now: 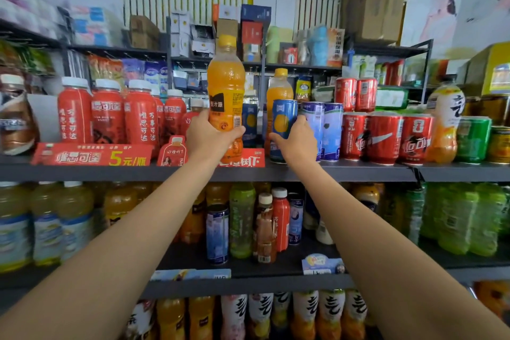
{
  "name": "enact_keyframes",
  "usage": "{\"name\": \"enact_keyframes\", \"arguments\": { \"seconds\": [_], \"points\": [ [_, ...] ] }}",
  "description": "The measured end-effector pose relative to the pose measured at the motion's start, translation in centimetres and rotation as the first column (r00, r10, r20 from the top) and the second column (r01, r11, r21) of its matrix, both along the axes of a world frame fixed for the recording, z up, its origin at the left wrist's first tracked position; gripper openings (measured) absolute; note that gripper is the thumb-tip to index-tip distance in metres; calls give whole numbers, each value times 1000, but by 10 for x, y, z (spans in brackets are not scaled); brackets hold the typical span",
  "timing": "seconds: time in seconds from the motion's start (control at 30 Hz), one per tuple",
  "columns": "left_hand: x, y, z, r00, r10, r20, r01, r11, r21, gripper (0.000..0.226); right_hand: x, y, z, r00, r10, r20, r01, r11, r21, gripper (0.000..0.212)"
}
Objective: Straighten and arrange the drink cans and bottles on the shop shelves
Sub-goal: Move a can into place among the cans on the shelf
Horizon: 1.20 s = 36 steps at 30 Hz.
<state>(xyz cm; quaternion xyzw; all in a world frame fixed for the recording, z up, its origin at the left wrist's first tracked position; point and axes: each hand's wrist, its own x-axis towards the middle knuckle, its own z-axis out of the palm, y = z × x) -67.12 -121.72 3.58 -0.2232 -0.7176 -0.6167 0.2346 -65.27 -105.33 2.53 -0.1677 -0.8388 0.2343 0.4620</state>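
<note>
My left hand (211, 136) grips an orange juice bottle (225, 85) with a yellow cap, held upright at the front of the upper shelf (358, 171). My right hand (296, 141) is wrapped round a tall blue can with an orange circle (283, 121) standing on the same shelf. Behind that can stands a second orange juice bottle (278, 88). Another blue can (249, 124) is partly hidden between the two hands.
Red bottles (107, 113) line the shelf left of my hands. Pale blue cans (324, 130), red cola cans (383, 138), and green cans (472, 139) stand to the right. The lower shelf (248, 287) carries mixed bottles and cans. Cardboard boxes (372, 5) sit on top.
</note>
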Motion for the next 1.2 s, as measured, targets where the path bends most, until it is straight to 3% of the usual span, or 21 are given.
{"name": "enact_keyframes", "arguments": {
  "seconds": [0.23,0.43,0.57,0.63,0.7,0.8,0.9,0.97,1.2],
  "points": [
    [2,-11,-14,996,-93,-6,93,995,-28,31,-5,-4,-9,995,-98,3,97,993,62,55],
    [17,-11,-27,978,-207,-36,203,975,-90,41,8,-9,-34,999,-30,21,30,1000,-5,50],
    [33,-12,-37,963,-260,-71,250,960,-122,38,37,-33,-37,966,19,-256,-53,990,-127,20],
    [42,-20,-53,947,-320,-40,309,936,-170,34,56,-54,-49,881,166,-443,-279,938,-204,19],
    [49,-34,-79,921,-390,15,384,899,-211,40,76,-78,-71,798,316,-514,-444,885,-144,24],
    [50,-62,-127,923,-376,80,382,876,-294,54,88,-104,-114,821,443,-360,-503,860,-89,36],
    [35,-90,-165,971,-219,93,238,890,-388,46,73,-126,-148,887,462,2,-457,878,-144,63],
    [20,-107,-179,989,-129,71,147,892,-427,47,53,-145,-162,886,438,151,-410,893,-184,72],
    [-32,-141,-189,996,36,79,10,852,-523,47,-20,-190,-176,886,439,148,-402,888,-222,72]
  ]
}}
